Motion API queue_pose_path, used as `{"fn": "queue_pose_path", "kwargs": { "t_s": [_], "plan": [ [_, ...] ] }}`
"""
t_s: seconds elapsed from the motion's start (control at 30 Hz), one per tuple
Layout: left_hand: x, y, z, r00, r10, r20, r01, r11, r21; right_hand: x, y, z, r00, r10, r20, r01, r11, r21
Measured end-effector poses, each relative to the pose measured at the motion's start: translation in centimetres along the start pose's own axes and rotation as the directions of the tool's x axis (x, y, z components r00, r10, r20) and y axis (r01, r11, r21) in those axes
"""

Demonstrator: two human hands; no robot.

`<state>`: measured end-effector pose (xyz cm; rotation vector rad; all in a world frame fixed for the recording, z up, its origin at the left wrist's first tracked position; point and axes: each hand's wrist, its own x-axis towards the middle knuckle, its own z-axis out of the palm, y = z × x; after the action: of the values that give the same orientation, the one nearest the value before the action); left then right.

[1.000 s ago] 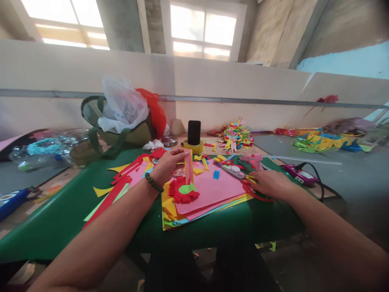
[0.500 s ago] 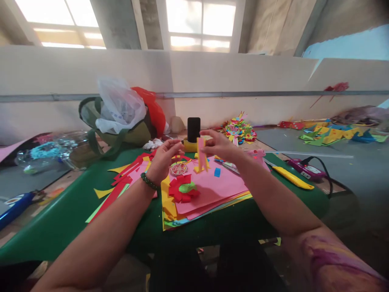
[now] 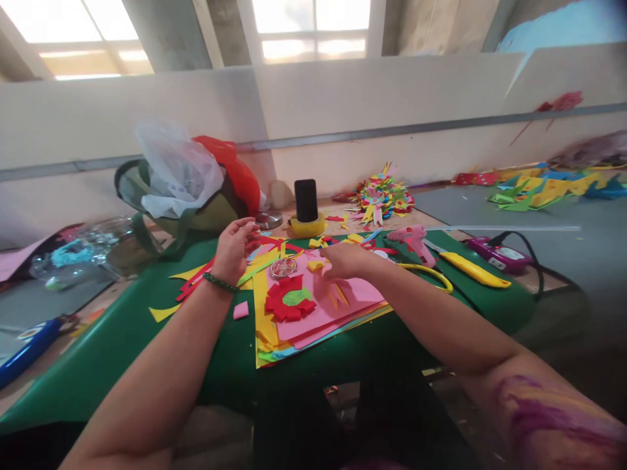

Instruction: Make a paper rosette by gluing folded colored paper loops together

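My right hand (image 3: 345,261) is over the pink sheets (image 3: 353,295), fingers closed on a folded pink and yellow strip (image 3: 337,294) with notched ends, which lies low against the paper. Part of the strip is hidden under the fingers. To its left lies a red felt-like flower (image 3: 290,300) with a green centre. Behind the flower sits a small clear round container (image 3: 283,267) holding something red and white. My left hand (image 3: 234,247) hovers left of it, fingers loosely bent and apart, with nothing seen in them. A small pink piece (image 3: 241,310) lies on the green cover below it.
A pink glue gun (image 3: 411,241), a yellow box cutter (image 3: 473,269) and a purple device (image 3: 499,256) with a cable are on the right. At the back stand a phone (image 3: 306,201) on yellow tape (image 3: 307,226) and a colourful flower heap (image 3: 383,197). A bag (image 3: 206,212) stands left.
My right hand has lowered the pink and yellow strip from upright in the air to the pink sheets. My left hand has drawn away to the left. The view has shifted slightly.
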<state>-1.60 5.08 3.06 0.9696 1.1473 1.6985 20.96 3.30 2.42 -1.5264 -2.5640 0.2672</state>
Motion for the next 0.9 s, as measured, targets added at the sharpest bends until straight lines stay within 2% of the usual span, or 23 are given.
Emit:
{"fn": "queue_pose_path", "kwargs": {
  "t_s": [0.07, 0.13, 0.2, 0.27, 0.4, 0.6, 0.73, 0.9],
  "plan": [
    [0.8, 0.2, -0.5, 0.999, 0.008, -0.034, -0.009, 1.0, -0.023, 0.1, 0.3, -0.5, 0.993, 0.07, -0.098, -0.074, 0.996, -0.043],
    [1.6, 0.6, -1.1, 0.996, 0.019, -0.084, -0.024, 0.998, -0.056, 0.3, 0.4, -0.8, 0.958, 0.127, -0.257, -0.141, 0.989, -0.039],
    [2.2, 1.2, -1.9, 0.987, 0.028, -0.161, -0.044, 0.995, -0.093, 0.4, 0.2, -0.8, 0.907, 0.119, -0.405, -0.127, 0.992, 0.007],
    [2.8, 1.9, -2.7, 0.97, 0.032, -0.242, -0.064, 0.99, -0.124, 0.6, 0.0, -0.7, 0.88, 0.059, -0.471, -0.048, 0.998, 0.036],
    [3.5, 2.7, -3.8, 0.945, 0.027, -0.327, -0.081, 0.985, -0.153, 0.8, -0.2, -0.3, 0.888, -0.013, -0.46, 0.028, 0.999, 0.027],
    [3.6, 2.7, -3.9, 0.941, -0.025, -0.338, -0.03, 0.987, -0.158, 0.8, 0.0, -0.3, 0.859, 0.081, -0.506, -0.098, 0.995, -0.008],
    [3.8, 2.7, -3.9, 0.941, -0.03, -0.338, -0.03, 0.985, -0.17, 0.7, 0.3, -0.6, 0.834, 0.105, -0.541, -0.111, 0.994, 0.022],
    [4.1, 2.9, -4.7, 0.933, 0.013, -0.361, -0.072, 0.986, -0.152, 1.0, 0.8, -0.2, 0.781, 0.082, -0.62, 0.012, 0.989, 0.146]
  ]
}}
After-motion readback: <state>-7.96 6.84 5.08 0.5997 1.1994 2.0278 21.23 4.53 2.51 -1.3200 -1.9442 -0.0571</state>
